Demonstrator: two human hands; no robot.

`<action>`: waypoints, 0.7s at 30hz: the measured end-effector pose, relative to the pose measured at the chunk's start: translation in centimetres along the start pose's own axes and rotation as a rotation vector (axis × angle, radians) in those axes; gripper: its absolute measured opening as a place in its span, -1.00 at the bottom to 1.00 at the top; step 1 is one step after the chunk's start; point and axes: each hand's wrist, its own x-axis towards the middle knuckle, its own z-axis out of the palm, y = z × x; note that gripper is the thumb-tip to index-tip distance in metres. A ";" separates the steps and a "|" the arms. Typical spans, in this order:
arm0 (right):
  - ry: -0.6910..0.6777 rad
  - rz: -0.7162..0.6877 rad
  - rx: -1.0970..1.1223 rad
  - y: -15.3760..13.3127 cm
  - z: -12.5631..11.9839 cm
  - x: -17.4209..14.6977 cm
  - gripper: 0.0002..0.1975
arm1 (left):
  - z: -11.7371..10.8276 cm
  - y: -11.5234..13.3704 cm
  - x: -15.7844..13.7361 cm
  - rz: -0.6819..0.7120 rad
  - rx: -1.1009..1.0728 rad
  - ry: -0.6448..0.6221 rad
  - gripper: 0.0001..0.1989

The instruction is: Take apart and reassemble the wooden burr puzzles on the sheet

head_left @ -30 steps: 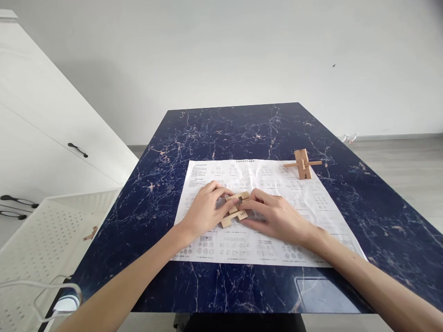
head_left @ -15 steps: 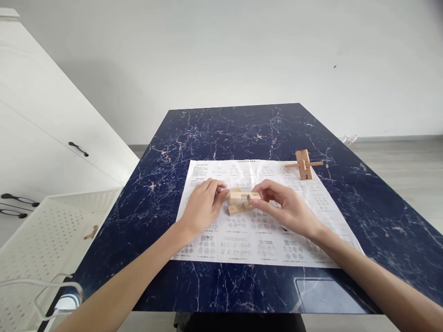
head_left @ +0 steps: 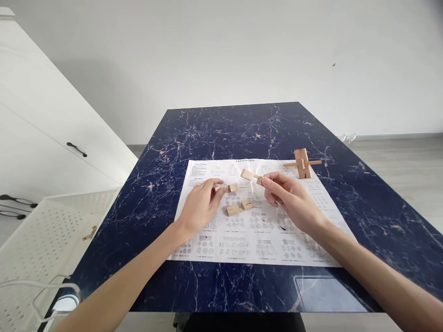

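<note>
A perforated bin (head_left: pixel 57 230) left of the printed sheet (head_left: pixel 266 246) held a wooden piece (head_left: pixel 90 233). Left hand (head_left: pixel 198 203) and right hand (head_left: pixel 296 199) pinched pale blocks (head_left: pixel 247 174).

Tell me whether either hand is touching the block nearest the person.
No, that block lies on the sheet, apart from both the left hand and the right hand.

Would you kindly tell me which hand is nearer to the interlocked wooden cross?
Right: the right hand is on the near side of the interlocked wooden cross, slightly left; the left hand is much farther left.
</note>
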 end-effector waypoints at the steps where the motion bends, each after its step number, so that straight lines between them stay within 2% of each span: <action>1: -0.001 0.002 -0.005 0.0 0.0 0.0 -0.61 | 0.0 0.1 0.0 -0.003 0.009 -0.004 -0.65; 7: -0.013 0.007 -0.032 0.2 -0.1 0.0 -0.61 | 0.4 -0.4 -0.2 0.101 0.235 0.046 -0.66; 11: -0.014 0.010 -0.051 0.2 -0.1 -0.1 -0.60 | 0.3 -1.0 -0.1 0.156 0.430 0.170 -0.63; 14: -0.012 0.008 -0.040 0.3 -0.1 0.0 -0.60 | -0.2 -0.5 -0.1 0.226 0.378 0.232 -0.68; 18: -0.017 0.002 -0.024 0.6 -0.1 0.1 -0.61 | -0.4 0.7 -0.4 0.359 0.185 0.087 -0.76; 21: -0.016 -0.003 -0.021 0.8 -0.1 0.2 -0.61 | 0.0 1.0 -0.7 0.422 0.197 -0.019 -0.65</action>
